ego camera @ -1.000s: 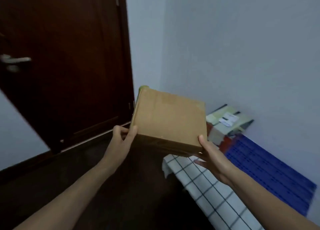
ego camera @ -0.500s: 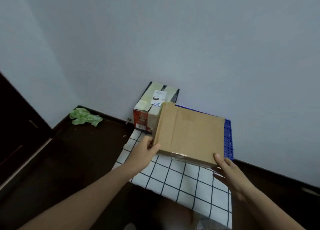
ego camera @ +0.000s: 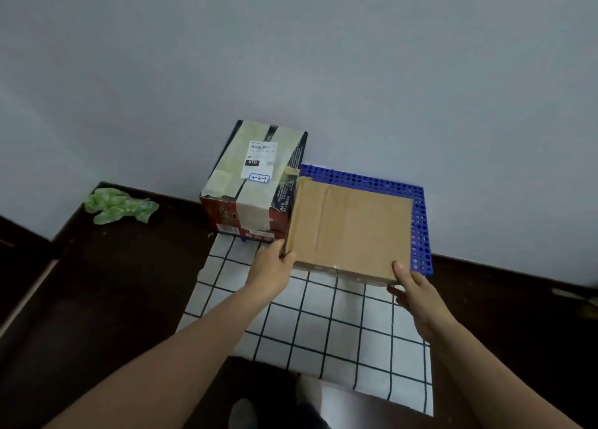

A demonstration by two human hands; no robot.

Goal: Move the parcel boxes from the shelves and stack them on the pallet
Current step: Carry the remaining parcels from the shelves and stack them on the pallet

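Cardboard box [ego camera: 351, 231] gripped between both hands.

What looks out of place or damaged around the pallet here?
Crumpled green plastic lies on the floor by the wall, left of the taped box, whose front top edge looks ragged.

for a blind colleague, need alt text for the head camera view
Seen from above, a left hand and a right hand grip the near corners of a plain brown parcel box over a blue pallet against a grey wall. A taped, labelled box stands to its left; a checked cloth lies in front.
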